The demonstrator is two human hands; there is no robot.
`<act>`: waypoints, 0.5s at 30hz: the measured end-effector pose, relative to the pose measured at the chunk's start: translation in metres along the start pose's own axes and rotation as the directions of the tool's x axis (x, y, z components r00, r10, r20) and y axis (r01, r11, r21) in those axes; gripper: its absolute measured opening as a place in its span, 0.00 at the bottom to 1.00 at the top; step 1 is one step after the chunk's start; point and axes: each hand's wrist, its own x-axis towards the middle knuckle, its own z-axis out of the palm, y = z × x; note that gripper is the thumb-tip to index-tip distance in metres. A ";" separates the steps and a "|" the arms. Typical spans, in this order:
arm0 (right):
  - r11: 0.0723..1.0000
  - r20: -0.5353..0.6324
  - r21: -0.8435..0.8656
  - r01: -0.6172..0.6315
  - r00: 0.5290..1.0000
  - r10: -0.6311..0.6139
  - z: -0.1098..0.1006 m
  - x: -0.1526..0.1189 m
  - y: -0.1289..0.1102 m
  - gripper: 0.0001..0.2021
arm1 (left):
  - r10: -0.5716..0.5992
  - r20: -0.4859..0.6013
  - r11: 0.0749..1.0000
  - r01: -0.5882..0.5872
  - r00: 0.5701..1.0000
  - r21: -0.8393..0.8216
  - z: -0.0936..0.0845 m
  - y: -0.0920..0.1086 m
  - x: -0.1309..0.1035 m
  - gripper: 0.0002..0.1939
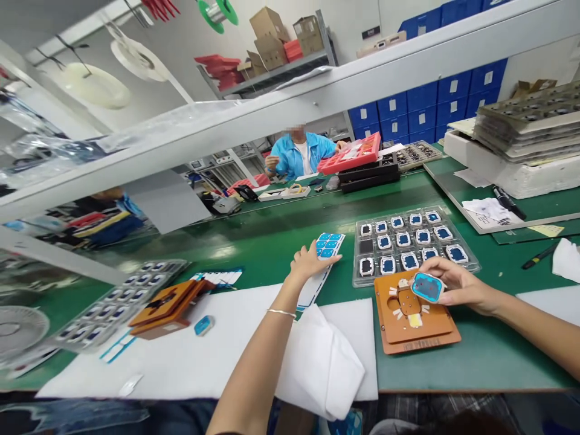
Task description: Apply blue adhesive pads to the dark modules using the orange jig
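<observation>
Green bench (281, 241) under a low shelf, a factory line with another person in a blue coat working at the far end. Fingers (446, 275) of my right hand (457, 287) are pinched round a small blue-faced part (426, 286), closed on its edges and holding it just above the orange jig (414, 320), over the jig's recess. Fingers (333, 258) of my left hand (310, 261) lie nearly flat and spread on a strip of blue stickers (330, 244), pressing it to the bench and gripping nothing that I can see. Just behind the jig sits a clear tray (410, 244) of the same blue parts, two of its pockets looking bare. Out to my left are a second jig (170, 305), a loose blue part (203, 325) and another tray (118, 302), all on a white sheet (181, 356). I judge this to be the sticker step: part at the jig, one sticker wanted. What comes next, I think, calls for seating the part squarely and lifting a sticker cleanly by its edge.
</observation>
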 end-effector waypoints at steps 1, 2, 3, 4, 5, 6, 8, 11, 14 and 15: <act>1.000 0.004 -0.002 0.006 1.000 -0.006 0.000 0.000 0.001 0.24 | -0.049 0.023 0.998 0.048 0.999 0.027 0.006 -0.009 0.007 0.56; 1.000 0.009 -0.002 0.011 1.000 -0.011 0.000 0.001 0.001 0.24 | -0.075 0.044 0.996 0.073 0.996 0.047 0.012 -0.017 0.012 0.58; 1.000 0.017 -0.001 0.013 1.000 -0.013 0.000 0.001 0.002 0.24 | -0.080 0.062 0.995 0.077 0.995 0.062 0.018 -0.024 0.014 0.57; 1.000 0.025 0.000 0.017 1.000 -0.017 0.000 0.001 0.003 0.24 | -0.071 0.074 0.995 0.066 0.995 0.073 0.023 -0.029 0.014 0.56; 1.000 0.032 -0.002 0.022 0.999 -0.022 0.000 0.001 0.004 0.25 | -0.054 0.083 0.996 0.047 0.995 0.082 0.027 -0.033 0.013 0.54; 1.000 0.040 -0.007 0.026 0.999 -0.026 -0.001 0.001 0.005 0.25 | -0.035 0.089 0.996 0.027 0.995 0.088 0.029 -0.036 0.011 0.52; 0.999 0.059 -0.015 0.035 0.998 -0.034 -0.001 0.001 0.006 0.24 | 0.007 0.098 0.995 -0.016 0.995 0.097 0.031 -0.038 0.007 0.50; 0.999 0.067 -0.020 0.040 0.997 -0.039 -0.002 0.001 0.006 0.23 | 0.088 0.137 0.991 -0.101 0.987 0.088 0.030 -0.037 0.003 0.50; 0.999 0.056 -0.032 0.036 0.998 -0.034 -0.003 0.001 0.004 0.23 | 0.167 0.176 0.982 -0.180 0.970 0.061 0.028 -0.037 0.003 0.52; 0.999 0.052 -0.034 0.036 0.998 -0.034 -0.003 0.000 0.004 0.23 | 0.181 0.180 0.980 -0.193 0.967 0.054 0.027 -0.038 0.003 0.53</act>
